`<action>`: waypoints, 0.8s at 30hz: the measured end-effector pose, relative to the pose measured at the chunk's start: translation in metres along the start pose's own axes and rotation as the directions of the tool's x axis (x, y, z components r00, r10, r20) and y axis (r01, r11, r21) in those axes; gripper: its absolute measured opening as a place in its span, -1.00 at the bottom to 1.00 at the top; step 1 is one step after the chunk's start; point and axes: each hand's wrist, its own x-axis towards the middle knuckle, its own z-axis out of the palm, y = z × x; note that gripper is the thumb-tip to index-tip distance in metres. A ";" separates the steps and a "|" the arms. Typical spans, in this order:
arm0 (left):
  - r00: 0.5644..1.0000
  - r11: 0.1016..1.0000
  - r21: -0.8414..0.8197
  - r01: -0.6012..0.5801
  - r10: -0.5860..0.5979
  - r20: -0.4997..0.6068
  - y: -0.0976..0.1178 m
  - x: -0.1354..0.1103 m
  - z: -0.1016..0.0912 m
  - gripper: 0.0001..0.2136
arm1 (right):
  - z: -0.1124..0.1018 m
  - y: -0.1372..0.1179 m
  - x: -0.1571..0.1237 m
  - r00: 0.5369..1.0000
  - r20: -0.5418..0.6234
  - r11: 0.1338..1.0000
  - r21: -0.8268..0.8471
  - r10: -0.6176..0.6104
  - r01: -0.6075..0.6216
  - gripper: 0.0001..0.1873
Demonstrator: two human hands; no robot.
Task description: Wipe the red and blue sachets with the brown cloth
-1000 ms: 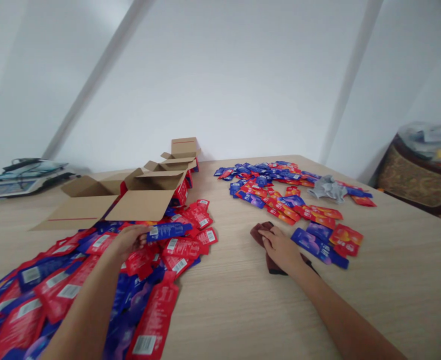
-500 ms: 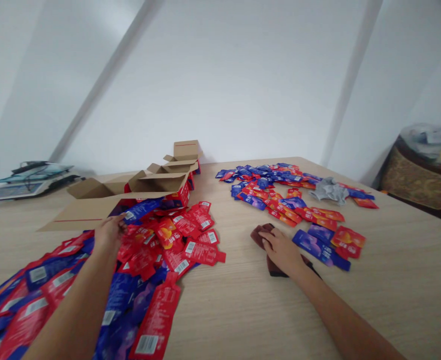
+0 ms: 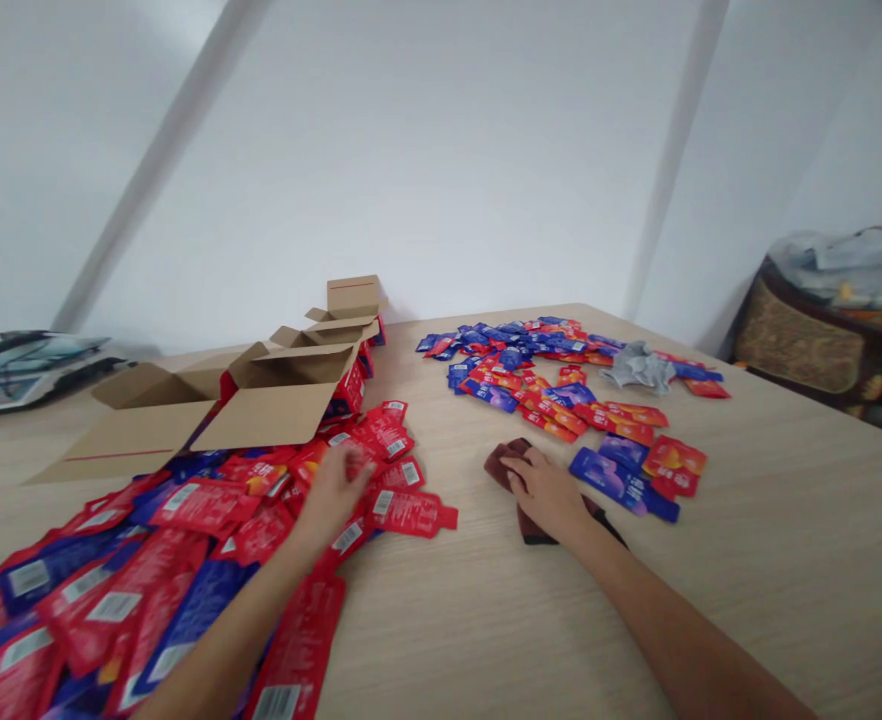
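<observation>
My left hand (image 3: 334,490) rests on the right edge of a big heap of red and blue sachets (image 3: 148,560) that spills across the left of the table; its fingers lie over red sachets, and whether they grip one is unclear. My right hand (image 3: 544,490) lies flat, fingers together, on a dark maroon cloth (image 3: 502,462) in the middle of the table. Just right of it are a few blue and red sachets (image 3: 640,470).
Open cardboard boxes (image 3: 261,385) lie on their sides behind the heap. A second spread of sachets (image 3: 531,370) with a grey cloth (image 3: 636,368) covers the far right. A weighing scale (image 3: 13,365) stands at far left; a patterned seat (image 3: 816,345) at right.
My left hand dropped the blue sachet near the boxes, then swung right and nearer to the heap's right edge. My right hand stayed on the maroon cloth.
</observation>
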 end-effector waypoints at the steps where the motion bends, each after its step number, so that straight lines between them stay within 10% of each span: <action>1: 0.972 0.989 0.056 -0.134 0.121 0.202 0.011 -0.010 0.013 -0.70 | 0.000 0.000 0.000 1.000 -0.002 1.000 0.003 -0.003 0.003 -0.62; 4: 0.834 0.919 0.193 -0.344 0.204 0.513 0.034 -0.030 0.036 -0.57 | 0.001 0.002 0.000 1.000 -0.002 1.000 0.015 -0.017 0.017 -0.61; 8: 0.815 0.904 0.227 -0.362 0.189 0.547 0.038 -0.033 0.040 -0.60 | 0.001 0.003 -0.001 0.999 -0.002 0.999 0.029 -0.037 0.037 -0.61; 12: 0.889 0.989 0.046 -0.141 0.107 0.446 0.021 -0.024 0.034 -0.77 | 0.002 0.004 0.000 0.999 -0.007 0.999 0.031 -0.042 0.042 -0.61; 15: 0.949 0.976 -0.094 0.198 -0.167 0.267 0.005 -0.011 0.019 -0.84 | 0.004 0.005 0.000 0.999 -0.007 0.999 0.020 -0.039 0.040 -0.61; 19: 0.832 0.766 -0.328 0.553 -0.527 0.173 -0.016 0.010 -0.023 -0.81 | 0.004 0.005 0.000 0.999 0.003 0.999 0.005 -0.034 0.034 -0.61; 24: 0.812 0.761 -0.474 0.443 -0.565 -0.147 -0.046 0.041 -0.079 -0.94 | 0.002 0.002 0.000 1.000 0.001 0.999 0.013 -0.030 0.030 -0.61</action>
